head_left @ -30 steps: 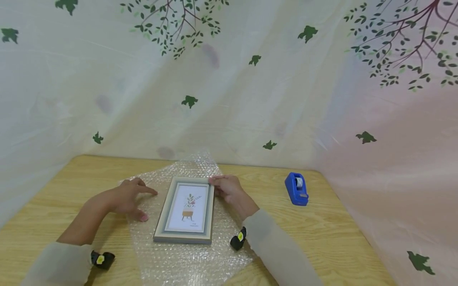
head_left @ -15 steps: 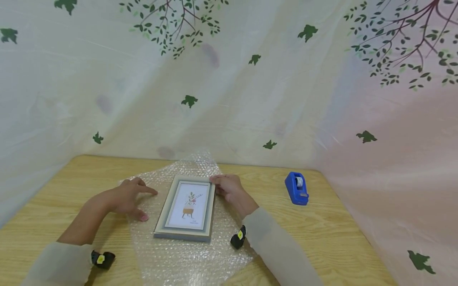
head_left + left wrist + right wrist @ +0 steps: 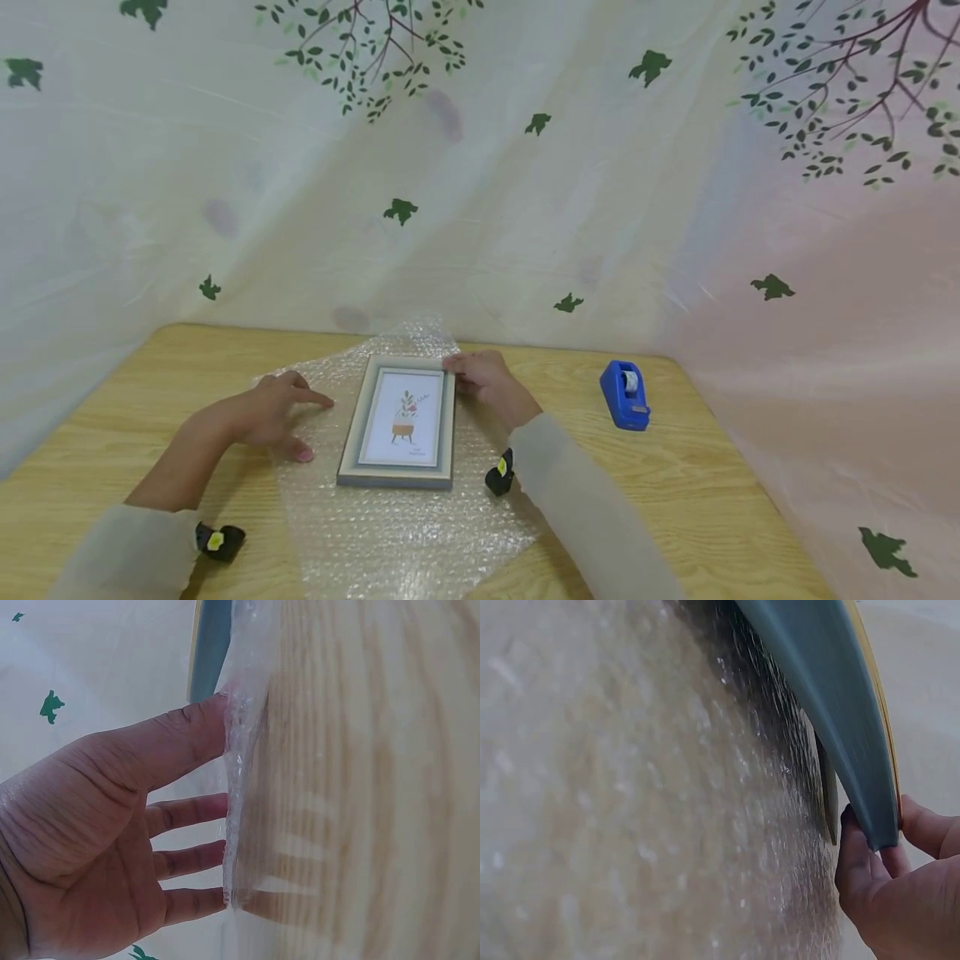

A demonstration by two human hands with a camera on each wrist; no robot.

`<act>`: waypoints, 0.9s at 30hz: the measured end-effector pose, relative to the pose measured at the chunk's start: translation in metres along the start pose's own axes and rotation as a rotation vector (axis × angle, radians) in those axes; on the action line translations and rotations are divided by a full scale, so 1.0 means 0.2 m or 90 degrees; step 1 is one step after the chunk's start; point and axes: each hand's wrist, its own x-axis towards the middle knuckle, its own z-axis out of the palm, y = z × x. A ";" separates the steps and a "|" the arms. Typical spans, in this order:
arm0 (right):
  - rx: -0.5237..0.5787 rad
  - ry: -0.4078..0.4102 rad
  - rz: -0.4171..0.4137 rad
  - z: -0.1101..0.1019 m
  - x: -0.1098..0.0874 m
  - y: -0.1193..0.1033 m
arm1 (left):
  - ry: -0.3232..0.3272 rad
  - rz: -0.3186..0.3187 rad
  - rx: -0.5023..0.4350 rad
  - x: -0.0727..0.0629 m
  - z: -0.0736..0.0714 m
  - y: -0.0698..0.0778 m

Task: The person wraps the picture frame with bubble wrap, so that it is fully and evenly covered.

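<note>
The right hand (image 3: 489,385) pinched the picture frame (image 3: 397,423) by its far right corner, thumb above, fingers beneath, apparently to control its position over the bubble wrap (image 3: 390,537). The left hand (image 3: 268,417), fingers uncurled, rested on the wrap's left side, presumably keeping it flat. The frame faced up, pale-bordered with blue-grey sides, around a potted-plant print (image 3: 404,417).

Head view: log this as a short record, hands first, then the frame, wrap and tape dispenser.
Left hand: fingertips on the wrap, beside the frame
Right hand: pinches the frame's far right corner
Frame: picture side up over the wrap, pinched corner raised
Wrap: clear bubble sheet, spread on the table
Tape dispenser: blue, on the table, right of the right hand, untouched
</note>
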 end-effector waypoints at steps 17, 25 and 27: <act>-0.056 -0.049 -0.002 -0.02 0.02 0.01 | -0.010 -0.017 0.004 0.00 -0.01 0.01; -0.108 -0.071 -0.014 -0.03 0.00 0.00 | -0.008 -0.017 0.014 0.01 -0.01 0.01; -0.112 -0.074 -0.013 -0.03 0.00 0.00 | -0.006 -0.015 0.012 0.01 -0.01 0.01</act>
